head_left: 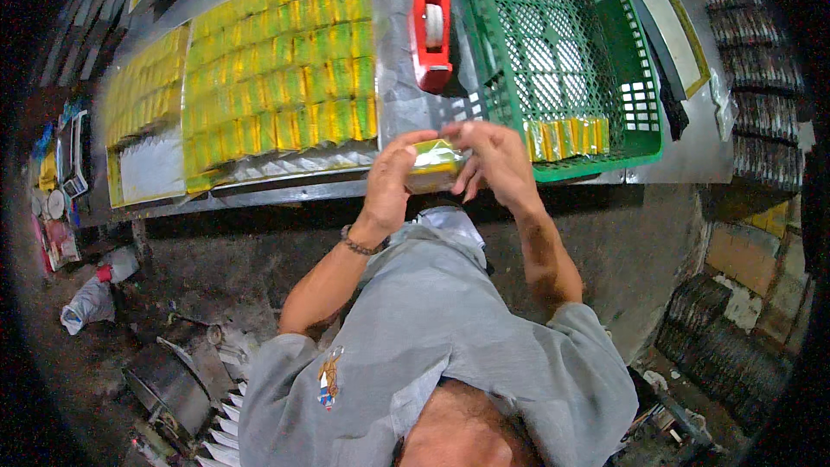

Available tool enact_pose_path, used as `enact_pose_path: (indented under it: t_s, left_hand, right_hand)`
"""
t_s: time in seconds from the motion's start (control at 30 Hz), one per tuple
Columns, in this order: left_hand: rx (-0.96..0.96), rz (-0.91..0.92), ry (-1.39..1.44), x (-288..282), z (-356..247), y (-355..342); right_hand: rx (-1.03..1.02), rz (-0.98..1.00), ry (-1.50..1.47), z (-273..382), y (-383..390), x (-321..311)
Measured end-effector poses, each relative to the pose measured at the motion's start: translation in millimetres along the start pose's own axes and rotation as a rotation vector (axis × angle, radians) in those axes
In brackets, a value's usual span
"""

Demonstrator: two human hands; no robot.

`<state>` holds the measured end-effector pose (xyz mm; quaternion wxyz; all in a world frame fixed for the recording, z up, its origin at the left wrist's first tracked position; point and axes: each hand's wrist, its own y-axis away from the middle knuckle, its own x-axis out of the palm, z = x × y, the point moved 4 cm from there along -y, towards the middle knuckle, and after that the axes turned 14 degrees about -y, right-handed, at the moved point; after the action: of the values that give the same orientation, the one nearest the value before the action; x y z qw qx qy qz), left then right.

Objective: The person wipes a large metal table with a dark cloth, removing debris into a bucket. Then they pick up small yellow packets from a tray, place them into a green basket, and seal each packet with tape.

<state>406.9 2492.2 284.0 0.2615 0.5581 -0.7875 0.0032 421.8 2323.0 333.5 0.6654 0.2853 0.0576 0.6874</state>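
Between my two hands, at the table's front edge, is a small yellow-green packet (435,164) with a shiny clear surface. My left hand (391,180) is closed on its left side, thumb and fingers at the top edge. My right hand (500,163) grips the upper right part with thumb and index finger, its other fingers curled beside it. Left of them lie rows of similar yellow-green packets (281,73) on a tray. A red tape dispenser (430,65) with a white roll stands just beyond my hands. At right, a green plastic crate (596,170) has a short row of packets (566,138) in its near end.
A second, partly filled tray (145,175) of packets is at the far left of the metal table. Right of the crate leans a yellow-edged frame (673,33). Dark stacks (765,78) stand along the right side. A metal pot (169,385) sits on the floor lower left.
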Motion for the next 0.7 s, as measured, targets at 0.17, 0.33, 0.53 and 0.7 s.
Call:
enact_pose_path:
  t_s: [0.17, 0.33, 0.53, 0.7]
  left_hand:
    - [-0.109, -0.071, 0.27, -61, -13, 27]
    - [-0.121, -0.1, 0.207, -107, -20, 51]
    - [-0.103, -0.084, 0.183, -135, -38, 63]
    - [-0.092, -0.101, 0.161, -147, -47, 56]
  right_hand:
    - [-0.564, -0.434, 0.601, 1, -131, -29]
    - [-0.132, -0.446, 0.618, -21, -214, -58]
    - [-0.239, -0.358, 0.308, 11, -186, -15]
    - [-0.198, -0.475, 0.316, 2, -124, -9]
